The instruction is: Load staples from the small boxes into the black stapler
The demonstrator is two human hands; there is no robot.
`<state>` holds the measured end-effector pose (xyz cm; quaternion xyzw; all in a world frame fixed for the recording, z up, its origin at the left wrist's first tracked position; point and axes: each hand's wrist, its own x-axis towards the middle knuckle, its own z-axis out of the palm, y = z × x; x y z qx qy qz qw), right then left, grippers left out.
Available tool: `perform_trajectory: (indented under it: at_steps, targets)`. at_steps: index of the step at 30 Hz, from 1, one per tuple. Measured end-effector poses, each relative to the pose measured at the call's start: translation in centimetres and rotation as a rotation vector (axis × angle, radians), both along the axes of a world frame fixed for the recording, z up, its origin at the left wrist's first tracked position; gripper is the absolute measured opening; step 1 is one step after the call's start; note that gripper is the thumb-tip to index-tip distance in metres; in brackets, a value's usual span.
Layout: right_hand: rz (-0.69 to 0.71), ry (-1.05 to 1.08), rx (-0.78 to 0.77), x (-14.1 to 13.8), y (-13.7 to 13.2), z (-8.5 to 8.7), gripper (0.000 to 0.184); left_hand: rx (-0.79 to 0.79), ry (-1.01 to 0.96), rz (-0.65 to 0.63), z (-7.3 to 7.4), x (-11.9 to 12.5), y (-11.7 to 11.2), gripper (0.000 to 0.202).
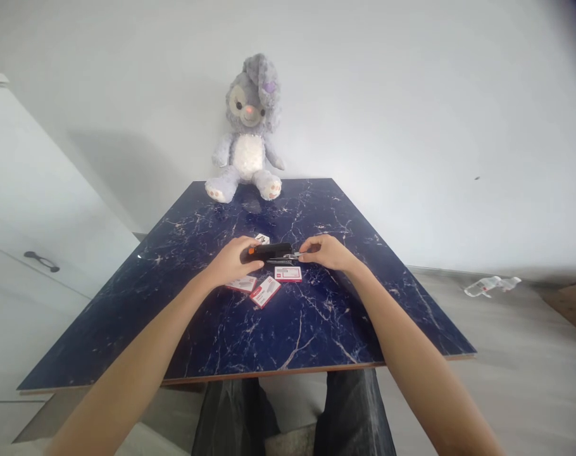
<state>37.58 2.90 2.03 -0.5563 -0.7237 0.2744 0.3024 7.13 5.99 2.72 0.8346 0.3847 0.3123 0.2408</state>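
Observation:
A black stapler [279, 250] with an orange part lies across the middle of the blue marbled table [307, 329]. My left hand [238, 258] is closed around its left end. At the right end, the fingertips of my right hand [323, 251] pinch a metal part [295, 255] of the stapler. Just in front of the stapler lie small red-and-white staple boxes: one on the right [288, 273], one tilted in the middle [265, 292], and one [243, 283] partly under my left hand. Behind the stapler, another small white box [262, 239] is partly hidden.
A grey plush rabbit [249, 139] sits at the table's far edge against the wall. To the left stands a white cabinet [26, 209] with a dark handle. Clear plastic bottles [490, 285] lie on the floor at the right.

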Motion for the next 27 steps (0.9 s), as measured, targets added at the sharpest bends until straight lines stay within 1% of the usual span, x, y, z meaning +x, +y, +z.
perform_trajectory:
  at_steps: [4,7,9,12,14,18,22,24,27]
  targets:
    - [0.052,0.045,-0.047,0.0,-0.1,0.0,0.021,0.031,0.047,0.036,0.0,0.1,0.0,0.03]
    - [0.064,0.072,-0.078,0.0,0.0,-0.2,0.023,0.031,0.099,0.066,0.1,-0.1,0.0,0.031]
    - [0.052,0.036,-0.083,-0.2,0.1,-0.4,0.022,0.023,0.16,0.075,0.3,-0.2,0.0,0.032]
    - [0.01,-0.047,-0.039,-0.6,0.0,-0.4,0.019,0.022,0.242,0.077,0.6,-0.1,-0.3,0.033]
    - [-0.006,-0.078,0.006,-0.8,-0.3,-0.2,0.018,0.027,0.261,0.077,0.7,0.0,-0.4,0.032]
    - [-0.011,-0.014,0.07,-0.8,-0.7,0.6,0.013,0.029,0.264,0.079,0.7,0.0,-0.3,0.033]
    - [0.032,0.074,-0.038,-0.4,-0.7,0.8,0.019,0.025,0.256,0.053,0.5,-0.1,-0.1,0.033]
    - [0.045,0.09,-0.066,-0.2,-0.4,0.5,0.02,0.019,0.248,0.047,0.5,-0.1,-0.1,0.033]
    - [0.026,0.116,-0.07,-0.1,0.2,-0.3,0.021,0.014,0.239,0.057,0.5,0.0,-0.2,0.033]
